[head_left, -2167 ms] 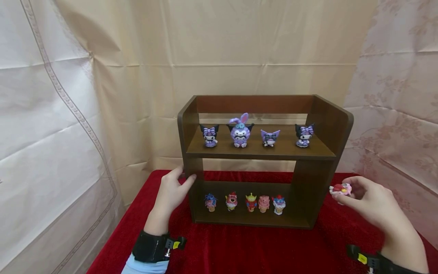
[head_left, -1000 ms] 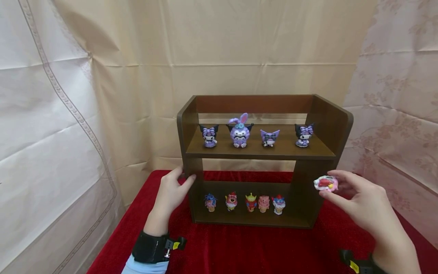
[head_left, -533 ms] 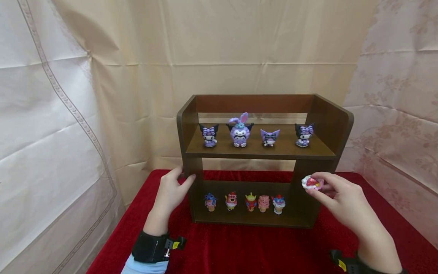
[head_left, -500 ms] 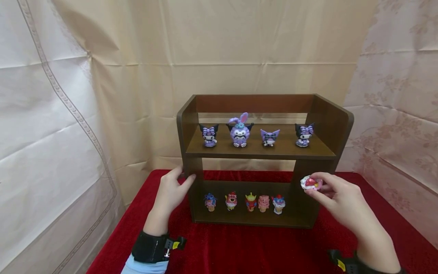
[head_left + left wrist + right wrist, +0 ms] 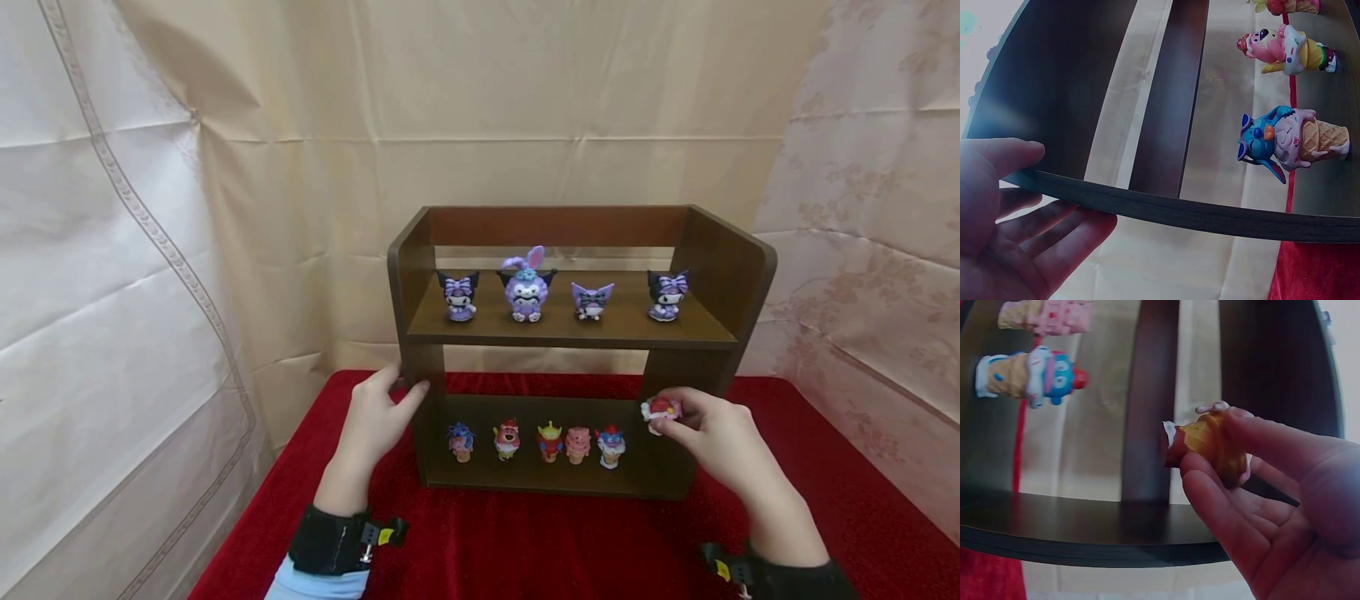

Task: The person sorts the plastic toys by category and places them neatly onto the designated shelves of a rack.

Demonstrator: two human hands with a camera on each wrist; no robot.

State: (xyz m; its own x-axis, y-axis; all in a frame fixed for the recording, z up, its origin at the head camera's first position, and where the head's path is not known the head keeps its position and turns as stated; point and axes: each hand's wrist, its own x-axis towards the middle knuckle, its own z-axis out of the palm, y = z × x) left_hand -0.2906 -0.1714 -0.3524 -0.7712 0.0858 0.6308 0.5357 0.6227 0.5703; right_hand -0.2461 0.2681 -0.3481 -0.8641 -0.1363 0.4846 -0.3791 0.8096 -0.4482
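A two-tier brown wooden shelf (image 5: 570, 342) stands on a red cloth. My left hand (image 5: 375, 425) holds its left side panel (image 5: 1166, 211), the thumb on the inner face and the fingers outside. My right hand (image 5: 716, 433) pinches a small ice-cream-cone figurine (image 5: 658, 410) with red, white and pink on top. It hangs above the lower board's right end, clear of it. In the right wrist view its tan cone (image 5: 1210, 444) sits between thumb and fingers. Nearest to it stands a blue cone figurine with a red hat (image 5: 611, 447).
Along the lower board stand a blue figurine (image 5: 461, 443), a pink bear (image 5: 507, 440), a green-headed one (image 5: 551, 443) and a pink one (image 5: 578, 447). Several purple figures, one with rabbit ears (image 5: 526, 287), occupy the upper board. Red cloth (image 5: 562, 542) spreads in front.
From the shelf's outer right, my right hand has travelled left with the cone figurine, now inside the lower opening. The figurine has turned more upright. My left hand stays put.
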